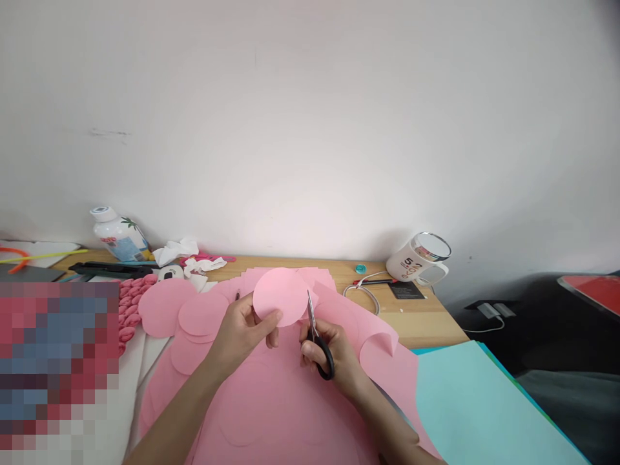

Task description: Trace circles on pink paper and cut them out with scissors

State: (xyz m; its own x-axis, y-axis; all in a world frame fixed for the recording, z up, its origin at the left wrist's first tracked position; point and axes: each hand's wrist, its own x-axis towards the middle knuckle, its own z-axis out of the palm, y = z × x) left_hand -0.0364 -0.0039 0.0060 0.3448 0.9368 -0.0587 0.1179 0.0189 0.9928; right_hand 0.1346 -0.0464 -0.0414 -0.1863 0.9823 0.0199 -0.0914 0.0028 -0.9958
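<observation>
Between thumb and fingers, my left hand pinches a pink paper circle and holds it up over the table. My right hand grips a pair of scissors with black handles, fingers in the loops. The blades point upward at the circle's right edge, where a small pointed bit of pink paper sticks out. Below both hands lie large pink paper sheets with round outlines on them. Several cut pink circles rest in a loose pile left of my left hand.
A white mug stands at the back right, near a black card and a looped white cable. Light blue paper lies at the right. At the back left are a white bottle, crumpled tissue and pink braided yarn.
</observation>
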